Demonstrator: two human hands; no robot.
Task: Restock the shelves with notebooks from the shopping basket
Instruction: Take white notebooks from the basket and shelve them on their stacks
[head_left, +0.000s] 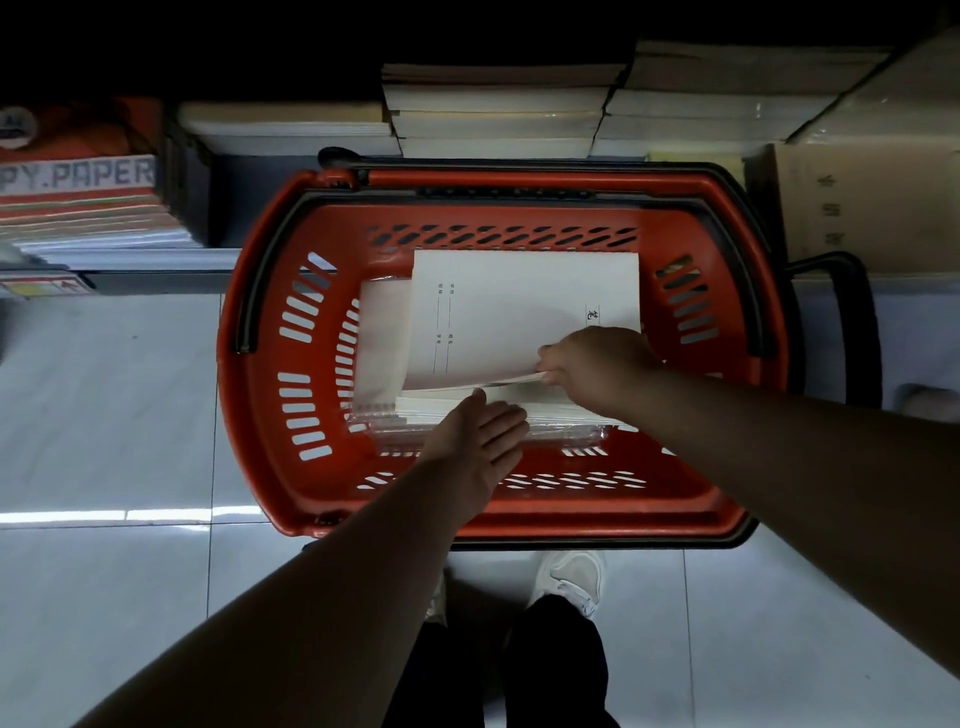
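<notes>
Notebooks (519, 322) in basket (254, 467) | right hand (597, 364) pinches top cover | left hand (475, 444) flat, fingers straight

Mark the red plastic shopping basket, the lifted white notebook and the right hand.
red plastic shopping basket (597, 517), head view, near rim
lifted white notebook (519, 312), head view, cover centre
right hand (597, 358), head view, back of hand

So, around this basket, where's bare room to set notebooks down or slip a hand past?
Bare floor tiles lie left of the basket. Inside, the red strip along the near wall is free of notebooks; the left hand reaches over it. The right hand grips the top ones. The shelf stacks behind look packed.
</notes>
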